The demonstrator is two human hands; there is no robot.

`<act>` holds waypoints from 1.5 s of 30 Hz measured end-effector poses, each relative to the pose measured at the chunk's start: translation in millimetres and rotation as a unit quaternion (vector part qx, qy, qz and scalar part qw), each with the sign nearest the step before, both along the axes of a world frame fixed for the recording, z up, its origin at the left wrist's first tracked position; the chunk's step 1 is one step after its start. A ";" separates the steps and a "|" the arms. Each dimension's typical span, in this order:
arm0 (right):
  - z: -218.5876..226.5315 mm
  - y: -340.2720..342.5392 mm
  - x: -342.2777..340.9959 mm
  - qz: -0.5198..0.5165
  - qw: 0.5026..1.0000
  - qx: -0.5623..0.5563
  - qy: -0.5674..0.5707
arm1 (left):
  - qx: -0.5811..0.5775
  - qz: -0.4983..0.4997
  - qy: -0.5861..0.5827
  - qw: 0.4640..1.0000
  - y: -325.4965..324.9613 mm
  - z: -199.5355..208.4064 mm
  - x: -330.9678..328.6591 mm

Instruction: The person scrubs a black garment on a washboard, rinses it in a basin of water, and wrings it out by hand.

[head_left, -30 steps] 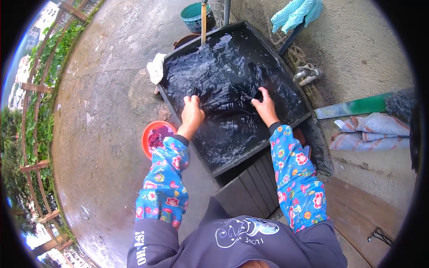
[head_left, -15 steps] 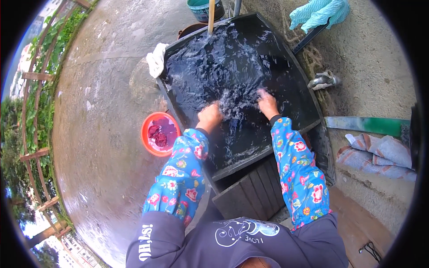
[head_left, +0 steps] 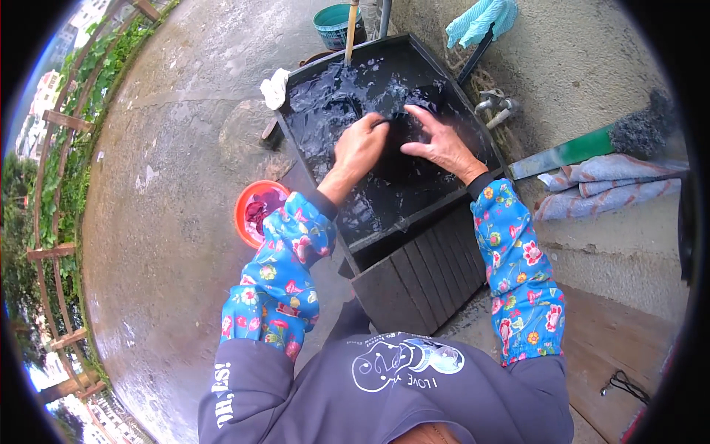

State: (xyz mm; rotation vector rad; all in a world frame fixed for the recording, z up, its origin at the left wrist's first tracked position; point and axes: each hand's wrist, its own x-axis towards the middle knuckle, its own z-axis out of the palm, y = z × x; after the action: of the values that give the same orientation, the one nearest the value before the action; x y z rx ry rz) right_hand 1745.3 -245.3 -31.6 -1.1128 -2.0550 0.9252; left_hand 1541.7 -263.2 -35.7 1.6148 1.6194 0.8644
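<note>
A black square basin (head_left: 309, 159) of rippling water lies in front of me. My left hand (head_left: 361, 152) is raised over the water, its fingers closed on what looks like a dark cloth (head_left: 380, 122). That cloth blends into the dark water, so its lower extent is hard to make out. To its right, my right hand (head_left: 442, 148) is above the basin with thumb and forefinger spread apart and pointing toward the left hand. I see nothing held in it.
An orange-red tub (head_left: 242, 214) with dark red cloth stands left of the basin. A white cloth (head_left: 274, 89) hangs on the far left corner. Beyond are a wooden handle (head_left: 350, 33) and a teal bucket (head_left: 330, 24). At the right, a tap (head_left: 497, 109) and folded towel (head_left: 606, 189).
Both hands have risen from the splashing water and come closer together. My right hand's fingers have spread apart. The view has shifted, and the water churns less near the hands.
</note>
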 end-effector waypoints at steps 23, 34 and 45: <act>323.8 -290.1 229.7 -0.365 0.850 0.347 -0.151 | 0.166 -0.144 -0.178 0.959 -71.7 -11.1 164.3; 28.7 -298.0 237.3 -0.210 0.967 -0.098 -0.106 | 0.131 -0.082 -0.489 0.859 -182.1 101.8 274.6; -140.8 -271.6 174.2 -0.176 0.966 -0.186 -0.027 | 0.215 -0.192 -0.291 0.912 -242.3 76.5 281.0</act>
State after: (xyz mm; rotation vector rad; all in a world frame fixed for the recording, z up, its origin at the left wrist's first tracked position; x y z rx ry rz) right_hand 1919.6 -516.9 -172.4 -1.6530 -1.6791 1.1286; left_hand 1822.7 -505.5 40.8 1.6579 0.6967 1.3814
